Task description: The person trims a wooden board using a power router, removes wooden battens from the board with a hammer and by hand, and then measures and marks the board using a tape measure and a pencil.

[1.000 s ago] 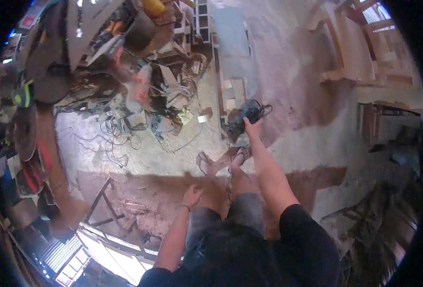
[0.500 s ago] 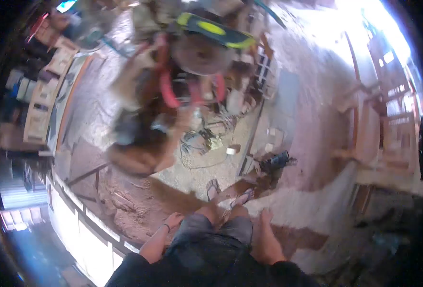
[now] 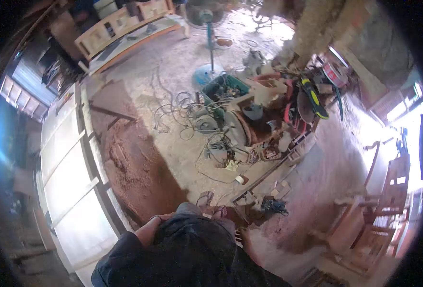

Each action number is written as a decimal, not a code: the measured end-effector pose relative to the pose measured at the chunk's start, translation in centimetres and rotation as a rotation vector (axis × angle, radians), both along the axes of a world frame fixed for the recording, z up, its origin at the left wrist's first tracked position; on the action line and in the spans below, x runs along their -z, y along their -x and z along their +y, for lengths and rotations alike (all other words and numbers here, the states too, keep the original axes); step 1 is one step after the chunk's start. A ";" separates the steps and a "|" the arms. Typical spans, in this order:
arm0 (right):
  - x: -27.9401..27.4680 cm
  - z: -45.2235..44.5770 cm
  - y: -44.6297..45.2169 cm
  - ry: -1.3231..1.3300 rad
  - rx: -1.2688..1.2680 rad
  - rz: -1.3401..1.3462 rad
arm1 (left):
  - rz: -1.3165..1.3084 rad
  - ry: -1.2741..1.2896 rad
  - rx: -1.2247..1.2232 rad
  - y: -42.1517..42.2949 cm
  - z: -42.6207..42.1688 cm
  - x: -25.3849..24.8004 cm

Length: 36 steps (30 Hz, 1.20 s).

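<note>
My left hand [image 3: 155, 223] hangs low beside my left thigh, near the edge of my dark clothing. Its fingers are mostly hidden, and I see nothing held in it. On the other side, my right arm [image 3: 252, 246] shows only in part past my dark shirt [image 3: 192, 253]. The right hand's fingers are too unclear to make out. Both arms are down, away from the tools on the floor. My feet in sandals [image 3: 205, 198] stand on the sandy floor.
Ahead lie a green crate [image 3: 228, 91], tangled cables [image 3: 185, 103], a wooden box-like piece [image 3: 259, 124] and a yellow-and-black tool [image 3: 314, 98]. A fan [image 3: 210, 43] stands behind. White panels [image 3: 80, 191] line the left; wooden chairs [image 3: 364, 234] stand right.
My view has swung to the right side of the body and further left across the room; the tool pile now sits right of centre. My right hand has mostly gone behind my shirt.
</note>
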State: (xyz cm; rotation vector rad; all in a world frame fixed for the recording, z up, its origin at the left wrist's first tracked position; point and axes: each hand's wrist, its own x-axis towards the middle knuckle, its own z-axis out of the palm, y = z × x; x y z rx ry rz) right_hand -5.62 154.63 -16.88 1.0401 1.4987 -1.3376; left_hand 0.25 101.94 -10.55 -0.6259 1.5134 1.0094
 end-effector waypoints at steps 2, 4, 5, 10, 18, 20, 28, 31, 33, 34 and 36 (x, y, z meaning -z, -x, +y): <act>-1.3 2.5 3.6 -0.008 -0.014 0.089 | 0.078 0.050 0.018 -0.6 1.6 -2.4; 4.8 7.3 6.6 -0.017 -0.107 0.106 | 0.133 0.095 0.015 -1.5 2.2 -3.5; 2.7 6.8 7.8 -0.076 -0.122 0.121 | 0.156 0.120 0.009 -2.2 2.2 -3.5; 5.6 8.4 14.2 -0.600 -0.716 0.563 | 0.303 0.238 0.059 -6.6 -0.8 4.8; -0.1 -10.4 18.0 -0.140 -1.029 0.498 | 0.358 0.408 -0.398 -8.0 -4.8 2.6; 2.2 -15.7 18.9 -0.127 -1.099 0.527 | 0.361 0.391 -0.516 -7.0 -6.8 -1.2; -8.9 -37.1 23.0 -0.402 -1.221 0.659 | 0.430 0.213 -0.812 -3.9 -16.0 -3.0; -13.9 -41.2 25.2 -0.369 -1.240 0.550 | 0.468 0.187 -0.877 -2.7 -19.2 0.2; -15.8 -43.5 26.2 -0.383 -1.275 0.523 | 0.497 0.270 -0.874 -1.2 -20.8 1.1; -15.2 -44.2 26.8 -0.355 -1.239 0.438 | 0.467 0.210 -0.946 -0.4 -21.5 1.7; -14.0 -45.9 27.9 -0.354 -1.267 0.445 | 0.404 0.086 -1.096 1.5 -22.6 2.9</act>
